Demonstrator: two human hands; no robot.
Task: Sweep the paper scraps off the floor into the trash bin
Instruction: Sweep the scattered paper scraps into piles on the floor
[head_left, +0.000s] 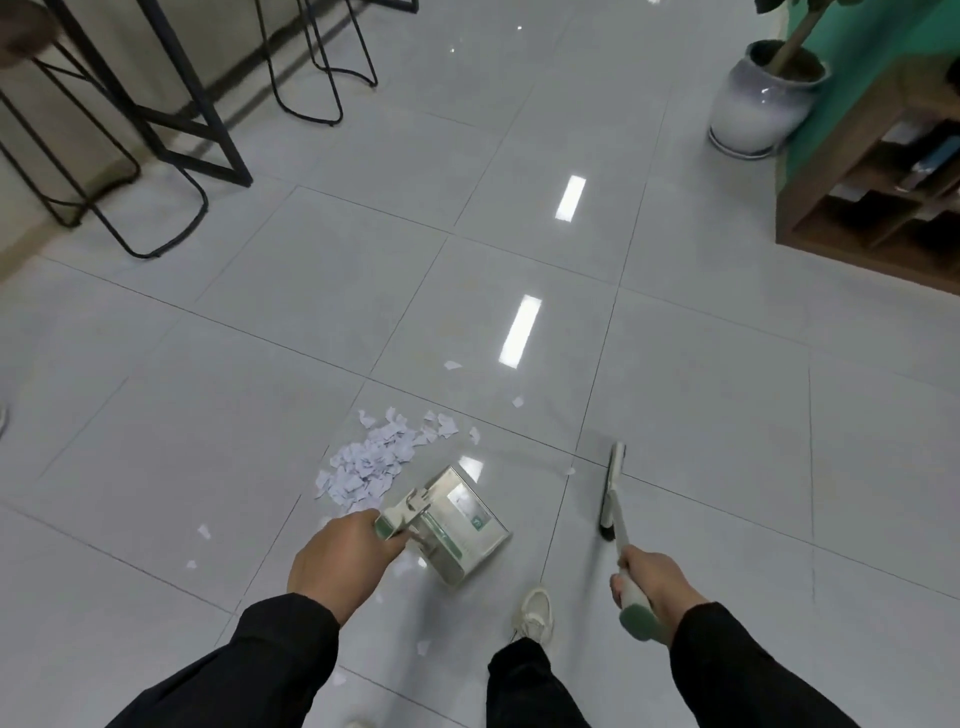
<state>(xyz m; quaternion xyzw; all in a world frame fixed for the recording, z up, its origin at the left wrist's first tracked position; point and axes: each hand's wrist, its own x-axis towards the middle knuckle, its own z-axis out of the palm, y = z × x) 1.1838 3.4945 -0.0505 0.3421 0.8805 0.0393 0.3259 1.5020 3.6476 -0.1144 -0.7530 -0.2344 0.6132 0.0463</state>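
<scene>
- Head view: your left hand has its fingers curled round the handle of the dustpan, which rests on the floor just in front of you.
- Your right hand grips the pale handle of the broom; the fingers are wrapped round it, and the broom head touches the floor to the right of the dustpan, apart from it.
- The paper scraps lie in a heap on the tiles just beyond and to the left of the dustpan, close to its edge.
- A few loose pieces sit farther out and near your white shoe.
- Black stools stand far left, a plant pot far right beside a wooden shelf.
</scene>
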